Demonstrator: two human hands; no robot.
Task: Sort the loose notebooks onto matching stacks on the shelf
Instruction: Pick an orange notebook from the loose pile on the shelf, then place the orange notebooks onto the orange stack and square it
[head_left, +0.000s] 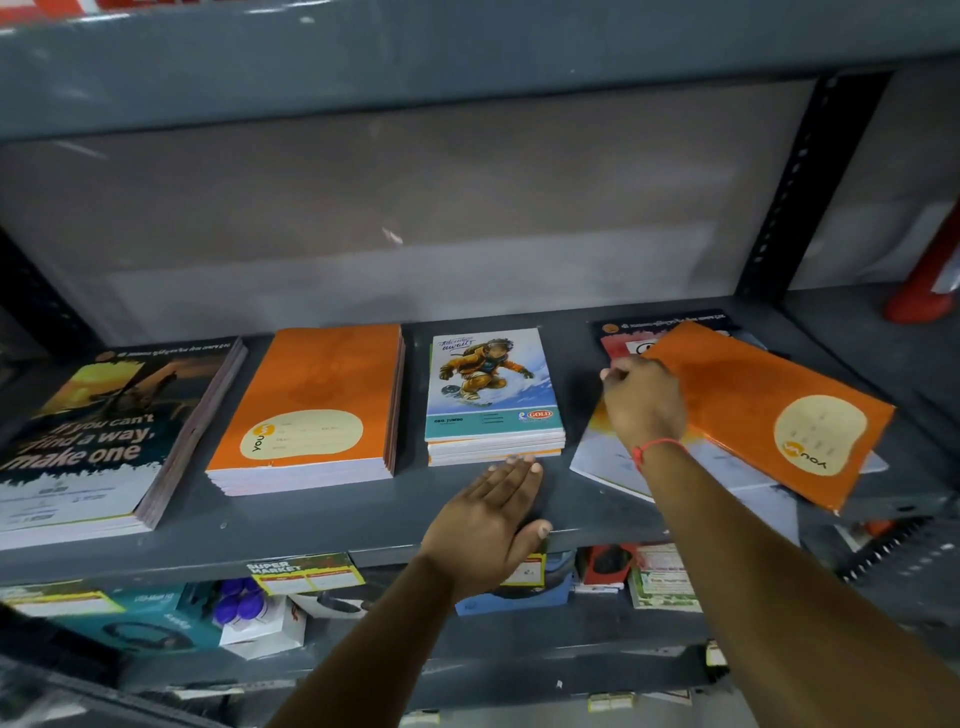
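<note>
Right hand (641, 400) grips the near-left edge of a loose orange notebook (769, 410), which lies tilted atop a jumbled pile of notebooks (613, 457) at the right end of the grey shelf (311, 514). Left hand (493, 514) rests flat and empty, fingers spread, on the shelf just before the snowboarder-cover stack (493, 400). Further left sit a matching orange stack (311, 410) and a dark slogan-cover stack (98, 441).
</note>
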